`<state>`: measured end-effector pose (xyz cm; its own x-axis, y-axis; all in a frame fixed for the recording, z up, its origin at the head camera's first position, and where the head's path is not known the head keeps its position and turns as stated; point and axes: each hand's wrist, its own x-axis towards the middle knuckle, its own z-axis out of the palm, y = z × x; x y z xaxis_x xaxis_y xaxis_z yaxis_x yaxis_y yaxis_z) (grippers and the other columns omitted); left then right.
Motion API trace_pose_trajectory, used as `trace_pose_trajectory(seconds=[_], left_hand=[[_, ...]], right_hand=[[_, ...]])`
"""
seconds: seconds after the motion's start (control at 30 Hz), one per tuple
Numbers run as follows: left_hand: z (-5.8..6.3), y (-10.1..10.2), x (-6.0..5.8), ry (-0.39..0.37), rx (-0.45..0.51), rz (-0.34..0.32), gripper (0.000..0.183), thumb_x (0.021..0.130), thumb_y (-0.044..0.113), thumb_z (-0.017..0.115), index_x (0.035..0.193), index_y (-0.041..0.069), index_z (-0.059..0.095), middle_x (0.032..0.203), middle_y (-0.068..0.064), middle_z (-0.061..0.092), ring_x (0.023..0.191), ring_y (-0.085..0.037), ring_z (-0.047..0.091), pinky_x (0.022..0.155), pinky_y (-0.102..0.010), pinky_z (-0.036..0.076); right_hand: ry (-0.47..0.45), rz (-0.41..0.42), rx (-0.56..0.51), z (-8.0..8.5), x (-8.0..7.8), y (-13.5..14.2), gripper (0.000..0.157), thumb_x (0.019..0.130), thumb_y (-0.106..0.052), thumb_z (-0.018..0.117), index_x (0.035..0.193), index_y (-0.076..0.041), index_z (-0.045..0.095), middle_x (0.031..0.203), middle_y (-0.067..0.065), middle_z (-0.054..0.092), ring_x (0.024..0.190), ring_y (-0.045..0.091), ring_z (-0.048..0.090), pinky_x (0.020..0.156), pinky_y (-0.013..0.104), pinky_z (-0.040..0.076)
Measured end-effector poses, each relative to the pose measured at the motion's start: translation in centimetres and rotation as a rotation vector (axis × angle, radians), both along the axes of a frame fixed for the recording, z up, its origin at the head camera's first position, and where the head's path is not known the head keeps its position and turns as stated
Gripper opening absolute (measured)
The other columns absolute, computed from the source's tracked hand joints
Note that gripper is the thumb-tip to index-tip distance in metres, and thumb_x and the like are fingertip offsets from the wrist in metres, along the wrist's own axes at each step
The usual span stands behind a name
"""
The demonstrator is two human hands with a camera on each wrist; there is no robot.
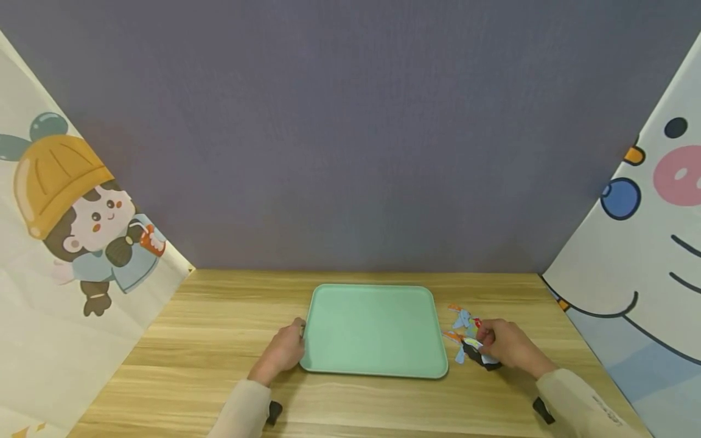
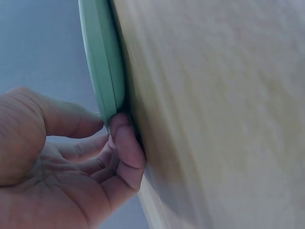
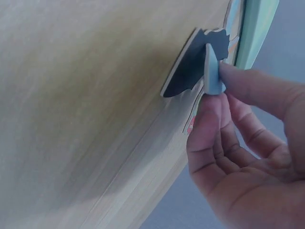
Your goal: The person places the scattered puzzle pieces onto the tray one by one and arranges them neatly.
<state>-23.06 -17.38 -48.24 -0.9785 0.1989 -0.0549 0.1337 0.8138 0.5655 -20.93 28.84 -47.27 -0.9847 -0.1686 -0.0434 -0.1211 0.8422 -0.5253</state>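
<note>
A pale green rectangular tray (image 1: 375, 328) lies on the table. At its left edge is my left hand (image 1: 285, 348); in the left wrist view the thumb is at the tray's rim and the curled fingers are at its underside, gripping the edge. To the right of the tray, my right hand (image 1: 506, 344) pinches a small flat light-blue puzzle piece (image 3: 212, 74) between thumb and fingertips, holding it on edge. Close by it lies a black puzzle piece (image 3: 183, 71). Several colourful flat pieces (image 1: 462, 319) in blue, orange and red lie loosely beside the tray's right edge.
The wood-grain table (image 1: 230, 316) meets a grey upright panel (image 1: 350, 152) at the back. White printed sheets with cartoon figures stand at the left (image 1: 33, 292) and right (image 1: 613, 267).
</note>
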Motion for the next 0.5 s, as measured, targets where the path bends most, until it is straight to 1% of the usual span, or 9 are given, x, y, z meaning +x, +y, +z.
trace_pose_trajectory(seconds=[0.17,0.27,0.33,0.5], left_hand=[[-0.03,-0.02,-0.05,-0.009,-0.006,0.004,0.038,0.091,-0.001,0.050,0.127,-0.009,0.044,0.089,-0.014,0.061,0.073,-0.020,0.054,0.064,-0.036,0.048],[-0.01,-0.01,-0.02,-0.017,-0.002,0.010,0.038,0.091,0.000,0.050,0.128,-0.009,0.044,0.089,-0.014,0.061,0.072,-0.019,0.054,0.062,-0.035,0.047],[0.02,-0.01,0.01,-0.023,0.001,0.013,0.039,0.091,0.000,0.050,0.128,-0.009,0.044,0.089,-0.013,0.061,0.072,-0.019,0.054,0.061,-0.034,0.047],[0.16,0.03,0.07,-0.026,0.004,0.014,0.039,0.091,0.000,0.050,0.128,-0.008,0.044,0.090,-0.013,0.061,0.072,-0.019,0.054,0.062,-0.034,0.047]], right_hand=[[0.036,0.051,-0.030,-0.05,-0.04,0.04,0.016,0.076,0.004,0.069,0.081,-0.009,0.061,0.071,-0.002,0.054,0.067,0.014,0.050,0.057,0.027,0.043],[0.069,0.102,-0.050,0.08,-0.10,0.11,0.015,0.077,0.005,0.067,0.082,-0.008,0.061,0.073,-0.003,0.055,0.067,0.013,0.051,0.057,0.027,0.044],[0.089,0.122,-0.062,0.21,-0.12,0.06,0.015,0.078,0.006,0.067,0.083,-0.008,0.062,0.074,-0.003,0.056,0.068,0.012,0.052,0.058,0.026,0.045],[0.156,0.133,-0.087,0.62,-0.26,-0.34,0.015,0.080,0.005,0.066,0.089,-0.007,0.064,0.076,-0.004,0.058,0.070,0.010,0.054,0.061,0.025,0.048]])
